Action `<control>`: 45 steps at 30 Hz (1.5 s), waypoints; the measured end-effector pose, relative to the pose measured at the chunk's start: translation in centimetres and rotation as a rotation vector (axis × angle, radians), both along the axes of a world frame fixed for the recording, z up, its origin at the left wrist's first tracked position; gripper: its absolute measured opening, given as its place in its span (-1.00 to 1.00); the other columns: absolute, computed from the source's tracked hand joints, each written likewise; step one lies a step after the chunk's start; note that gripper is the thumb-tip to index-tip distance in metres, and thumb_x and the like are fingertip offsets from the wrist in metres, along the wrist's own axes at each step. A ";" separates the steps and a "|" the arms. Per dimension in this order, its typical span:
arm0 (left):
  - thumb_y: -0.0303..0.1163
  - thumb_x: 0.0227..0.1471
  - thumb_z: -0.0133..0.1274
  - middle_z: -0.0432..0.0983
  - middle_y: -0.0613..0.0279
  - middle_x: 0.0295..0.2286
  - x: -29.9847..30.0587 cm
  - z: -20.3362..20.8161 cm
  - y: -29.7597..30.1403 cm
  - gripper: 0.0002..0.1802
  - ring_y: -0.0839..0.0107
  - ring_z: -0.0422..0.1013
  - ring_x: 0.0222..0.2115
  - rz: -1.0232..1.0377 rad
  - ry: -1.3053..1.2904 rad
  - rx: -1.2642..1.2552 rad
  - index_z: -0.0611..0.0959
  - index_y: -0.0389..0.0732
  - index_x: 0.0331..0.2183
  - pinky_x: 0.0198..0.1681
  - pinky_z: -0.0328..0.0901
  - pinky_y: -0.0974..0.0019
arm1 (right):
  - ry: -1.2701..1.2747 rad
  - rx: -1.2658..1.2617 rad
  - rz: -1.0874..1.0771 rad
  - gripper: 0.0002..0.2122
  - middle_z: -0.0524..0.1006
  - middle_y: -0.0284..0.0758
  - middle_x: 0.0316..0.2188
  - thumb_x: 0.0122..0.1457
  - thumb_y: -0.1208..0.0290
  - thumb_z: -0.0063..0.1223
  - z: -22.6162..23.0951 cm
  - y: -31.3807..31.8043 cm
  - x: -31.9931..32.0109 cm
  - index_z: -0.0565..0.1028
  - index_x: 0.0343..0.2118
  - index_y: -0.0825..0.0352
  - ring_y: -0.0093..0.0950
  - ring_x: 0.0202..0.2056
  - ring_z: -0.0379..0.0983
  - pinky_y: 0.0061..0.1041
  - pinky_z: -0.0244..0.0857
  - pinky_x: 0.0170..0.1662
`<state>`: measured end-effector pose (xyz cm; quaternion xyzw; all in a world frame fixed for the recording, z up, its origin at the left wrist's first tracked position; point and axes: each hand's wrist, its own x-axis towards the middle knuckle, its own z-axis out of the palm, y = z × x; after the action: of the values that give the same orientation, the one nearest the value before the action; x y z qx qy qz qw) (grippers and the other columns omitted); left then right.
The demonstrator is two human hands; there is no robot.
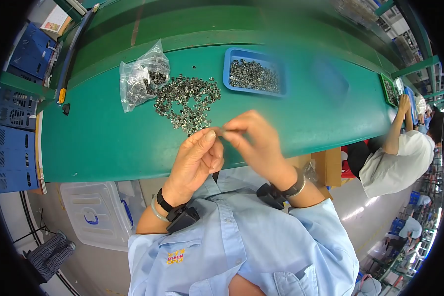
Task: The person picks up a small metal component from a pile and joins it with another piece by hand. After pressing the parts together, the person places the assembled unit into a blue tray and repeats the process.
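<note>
My left hand (pixel 196 157) and my right hand (pixel 255 143) meet over the near edge of the green table (pixel 108 143). Thumb and forefinger of each are pinched together around something small and dark, too tiny to name. Just beyond my left fingertips spreads a loose pile of small shiny metal pieces (pixel 187 101). A clear plastic bag (pixel 137 81) with more of these pieces lies open against the pile's left side. Farther back to the right, a blue tray (pixel 227 69) holds many similar small metal pieces.
A long dark tool with a yellow part (pixel 62 93) leans at the table's left end. Below the table stand a lidded clear plastic box (pixel 96 212) and a cardboard box (pixel 326 167). At right, another person (pixel 399 153) works beside a green tray (pixel 388 90). Blue crates (pixel 15 158) are stacked at left.
</note>
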<state>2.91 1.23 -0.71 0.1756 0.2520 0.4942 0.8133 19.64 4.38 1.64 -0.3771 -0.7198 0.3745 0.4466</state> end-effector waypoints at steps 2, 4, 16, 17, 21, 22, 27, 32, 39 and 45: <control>-0.29 0.20 -0.08 0.36 0.28 -0.63 -0.6 -0.4 -0.3 -0.74 0.56 0.23 -0.68 0.027 0.030 -0.009 0.49 -0.30 -0.19 -0.66 0.09 0.49 | -0.056 0.213 -0.113 -0.87 0.49 -0.28 -0.41 0.02 0.61 0.15 0.6 1.6 0.9 0.49 -0.34 0.35 -0.44 -0.35 0.46 -0.53 0.34 -0.28; -0.31 0.20 -0.09 0.38 0.26 -0.62 -1.3 -0.8 -0.7 -0.74 0.56 0.24 -0.68 0.061 0.081 -0.028 0.49 -0.30 -0.18 -0.65 0.10 0.49 | -0.117 0.211 -0.247 -0.91 0.51 -0.27 -0.40 0.05 0.56 0.13 1.2 3.5 2.1 0.50 -0.35 0.37 -0.41 -0.31 0.46 -0.51 0.33 -0.23; -0.38 0.18 -0.09 0.49 0.17 -0.40 -5.7 -1.5 -1.0 -0.73 0.50 0.38 -0.51 0.080 0.107 0.034 0.46 -0.31 -0.11 -0.51 0.26 0.47 | -0.476 0.226 -0.071 -0.81 0.48 -0.24 -0.43 0.09 0.48 0.05 -2.4 5.9 -1.7 0.49 -0.22 0.33 -0.26 -0.38 0.46 -0.38 0.36 -0.31; -0.38 0.18 -0.09 0.49 0.17 -0.40 -5.7 -1.1 -0.8 -0.73 0.50 0.38 -0.51 0.080 0.105 0.036 0.46 -0.31 -0.11 -0.51 0.26 0.47 | -0.573 0.222 -0.088 -0.79 0.47 -0.25 -0.44 0.08 0.49 0.04 -2.5 5.9 -2.6 0.48 -0.19 0.32 -0.25 -0.40 0.45 -0.35 0.36 -0.35; -0.41 0.17 -0.09 0.48 0.06 -0.19 -5.4 0.7 -0.1 -0.66 0.39 0.45 -0.29 0.123 0.268 0.002 0.43 -0.32 -0.03 -0.32 0.36 0.42 | -0.749 0.208 -0.064 -0.75 0.47 -0.28 -0.42 0.08 0.51 0.02 -2.8 6.0 -4.7 0.45 -0.14 0.29 -0.24 -0.44 0.46 -0.31 0.35 -0.43; -0.41 0.17 -0.08 0.46 0.04 -0.16 -5.6 0.7 0.1 -0.65 0.37 0.45 -0.25 0.145 0.287 0.022 0.42 -0.32 -0.02 -0.28 0.36 0.40 | -0.787 0.203 -0.043 -0.73 0.48 -0.29 -0.41 0.07 0.52 0.02 -2.7 6.1 -4.9 0.44 -0.12 0.28 -0.24 -0.44 0.46 -0.30 0.35 -0.45; -0.42 0.17 -0.08 0.45 0.03 -0.11 -7.6 0.0 0.5 -0.64 0.33 0.44 -0.18 0.198 0.432 0.144 0.42 -0.33 0.00 -0.22 0.37 0.37 | -0.628 0.165 0.112 -0.74 0.47 -0.24 -0.36 0.06 0.55 0.01 -1.5 5.1 -5.3 0.45 -0.14 0.31 -0.21 -0.41 0.47 -0.30 0.36 -0.41; -0.43 0.18 -0.09 0.47 0.05 -0.15 -9.3 -1.1 0.8 -0.69 0.36 0.44 -0.20 0.240 0.614 0.275 0.46 -0.33 -0.05 -0.22 0.37 0.37 | -0.550 0.323 -0.001 -0.72 0.46 -0.20 -0.34 0.03 0.59 -0.02 -1.8 10.7 -7.3 0.46 -0.14 0.35 -0.17 -0.38 0.48 -0.28 0.38 -0.37; -0.46 0.18 -0.11 0.49 0.07 -0.17 -12.1 -1.5 0.7 -0.72 0.37 0.44 -0.22 0.307 0.521 0.335 0.48 -0.33 -0.07 -0.21 0.36 0.37 | -1.064 0.210 0.062 -0.73 0.47 -0.19 -0.32 0.01 0.62 -0.04 0.0 11.5 -12.9 0.47 -0.18 0.39 -0.14 -0.37 0.47 -0.25 0.38 -0.32; -0.46 0.18 -0.11 0.49 0.08 -0.18 -15.0 -1.9 0.4 -0.72 0.38 0.44 -0.22 0.295 0.453 0.364 0.47 -0.33 -0.07 -0.19 0.35 0.35 | -0.784 0.276 0.168 -0.80 0.47 -0.19 -0.35 0.02 0.60 -0.04 0.6 10.4 -14.6 0.50 -0.26 0.37 -0.14 -0.38 0.47 -0.26 0.39 -0.32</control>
<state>-12.13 1.59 -2.62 0.3852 0.3566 0.5922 0.6114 5.06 14.78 2.22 -0.3678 -0.9068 0.1379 0.1531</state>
